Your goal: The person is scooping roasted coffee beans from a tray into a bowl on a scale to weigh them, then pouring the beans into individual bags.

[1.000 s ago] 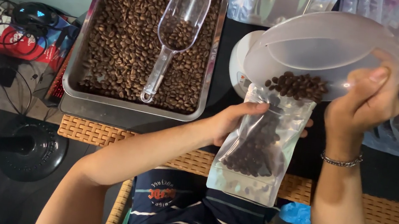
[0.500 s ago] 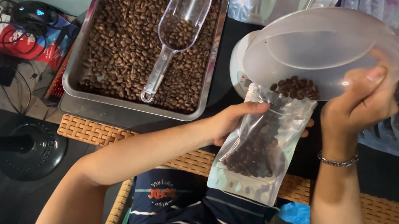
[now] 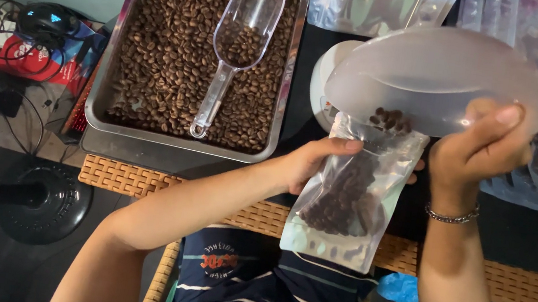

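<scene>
Fewer beans (image 3: 387, 120) in tilted bowl (image 3: 434, 76)

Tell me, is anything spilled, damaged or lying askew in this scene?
Nothing stands out. The right hand tilts a translucent bowl over the clear pouch held by the left hand; the coffee beans drop inside. The scoop lies in the bean tray.

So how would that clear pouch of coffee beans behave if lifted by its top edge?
The pouch looks like thin, floppy film, so it would probably sag. Beans fill its lower half, making it likely bottom-heavy. The left hand grips its open mouth; glossy plastic may be slippery.
</scene>
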